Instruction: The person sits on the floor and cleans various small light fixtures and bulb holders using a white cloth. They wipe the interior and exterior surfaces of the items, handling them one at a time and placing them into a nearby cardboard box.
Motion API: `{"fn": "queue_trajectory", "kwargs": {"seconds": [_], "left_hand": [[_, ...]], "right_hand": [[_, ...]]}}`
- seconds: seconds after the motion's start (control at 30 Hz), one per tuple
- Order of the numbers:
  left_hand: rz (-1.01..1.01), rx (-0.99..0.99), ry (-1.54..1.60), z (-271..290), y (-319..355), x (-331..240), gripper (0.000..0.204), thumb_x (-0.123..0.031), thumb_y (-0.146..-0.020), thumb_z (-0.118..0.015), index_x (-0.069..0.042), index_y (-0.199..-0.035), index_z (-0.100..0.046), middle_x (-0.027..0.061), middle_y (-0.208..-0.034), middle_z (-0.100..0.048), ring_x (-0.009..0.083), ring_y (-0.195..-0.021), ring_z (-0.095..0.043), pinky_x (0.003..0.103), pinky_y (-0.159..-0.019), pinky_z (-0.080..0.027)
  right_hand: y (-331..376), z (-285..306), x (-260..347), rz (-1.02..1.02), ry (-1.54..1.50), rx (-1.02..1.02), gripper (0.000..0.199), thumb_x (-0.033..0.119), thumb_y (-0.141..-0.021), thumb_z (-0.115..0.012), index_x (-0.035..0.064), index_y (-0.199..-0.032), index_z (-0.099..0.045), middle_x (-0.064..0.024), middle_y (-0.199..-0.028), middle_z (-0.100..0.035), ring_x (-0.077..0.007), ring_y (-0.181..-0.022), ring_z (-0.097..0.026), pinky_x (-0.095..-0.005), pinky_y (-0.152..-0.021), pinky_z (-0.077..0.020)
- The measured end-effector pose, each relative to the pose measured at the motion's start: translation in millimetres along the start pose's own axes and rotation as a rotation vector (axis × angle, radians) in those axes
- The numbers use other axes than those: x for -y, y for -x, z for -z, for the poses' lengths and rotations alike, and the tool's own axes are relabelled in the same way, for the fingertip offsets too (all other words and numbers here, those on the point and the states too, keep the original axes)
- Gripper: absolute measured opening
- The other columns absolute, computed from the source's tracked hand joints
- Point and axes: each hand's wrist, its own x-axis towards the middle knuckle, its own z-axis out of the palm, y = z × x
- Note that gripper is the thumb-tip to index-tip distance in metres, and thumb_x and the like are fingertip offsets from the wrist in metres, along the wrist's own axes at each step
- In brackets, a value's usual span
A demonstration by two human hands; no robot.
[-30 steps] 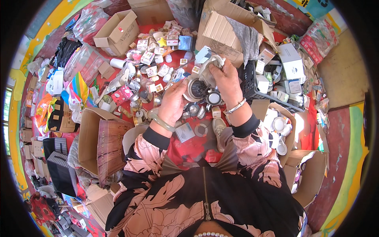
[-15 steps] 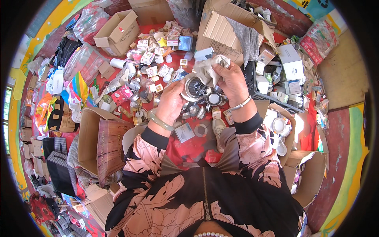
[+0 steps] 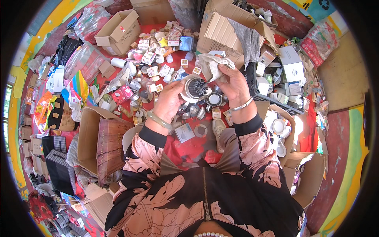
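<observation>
My left hand point(image 3: 168, 102) is closed around the rim of a round light fitting point(image 3: 196, 87) with a pale ring and black fins inside. Pinched in my right hand point(image 3: 236, 89) is a crumpled off-white cloth point(image 3: 212, 66), held just above and to the right of the fitting. I cannot tell whether the cloth touches it. Below the cloth, a round black fitting with a white face point(image 3: 214, 99) lies among several silvery round parts on the floor.
Small boxes point(image 3: 173, 40) are heaped beyond my hands. An open carton point(image 3: 118, 33) stands far left, a torn carton point(image 3: 221, 35) far right. At right are a black crate point(image 3: 276, 100) of boxed goods and a carton of white round lamps point(image 3: 278, 125). A tall carton point(image 3: 89, 138) stands left.
The cloth has come away from the fitting's edge and hangs more spread out. My right hand has shifted slightly right and down; my left hand keeps the fitting nearly in place.
</observation>
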Motion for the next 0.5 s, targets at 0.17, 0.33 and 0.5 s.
{"fn": "queue_trajectory", "kwargs": {"seconds": [0.17,0.33,0.5], "left_hand": [[0.011,-0.012,-0.043,-5.7,4.0,-5.6,0.024,-0.019,-0.090,-0.050,0.000,-0.104,-0.056,0.0063,-0.093,-0.063,0.0142,-0.077,-0.063,0.029,-0.067,-0.054],[0.001,0.035,-0.101,-4.6,1.7,0.4,0.023,-0.019,-0.090,-0.051,0.000,-0.101,-0.058,0.0062,-0.091,-0.063,0.0132,-0.075,-0.063,0.028,-0.066,-0.053],[0.040,0.053,-0.280,-4.4,1.8,-0.5,0.024,-0.020,-0.089,-0.054,0.000,-0.103,-0.058,0.0047,-0.089,-0.063,0.0109,-0.073,-0.061,0.024,-0.063,-0.051]], "right_hand": [[-15.9,20.8,-6.6,0.038,-0.140,-0.086,0.021,0.002,-0.087,-0.047,0.0001,-0.107,-0.052,-0.0122,-0.102,-0.059,-0.0248,-0.095,-0.059,-0.0402,-0.085,-0.0476],[-19.0,28.8,4.0,0.044,-0.071,-0.120,0.021,0.006,-0.089,-0.041,-0.0006,-0.106,-0.053,-0.0127,-0.099,-0.061,-0.0246,-0.091,-0.060,-0.0390,-0.080,-0.0504],[-7.7,10.7,5.0,0.182,0.076,-0.029,0.022,0.013,-0.091,-0.045,0.0004,-0.102,-0.059,-0.0088,-0.090,-0.062,-0.0196,-0.079,-0.061,-0.0340,-0.071,-0.0514]]}}
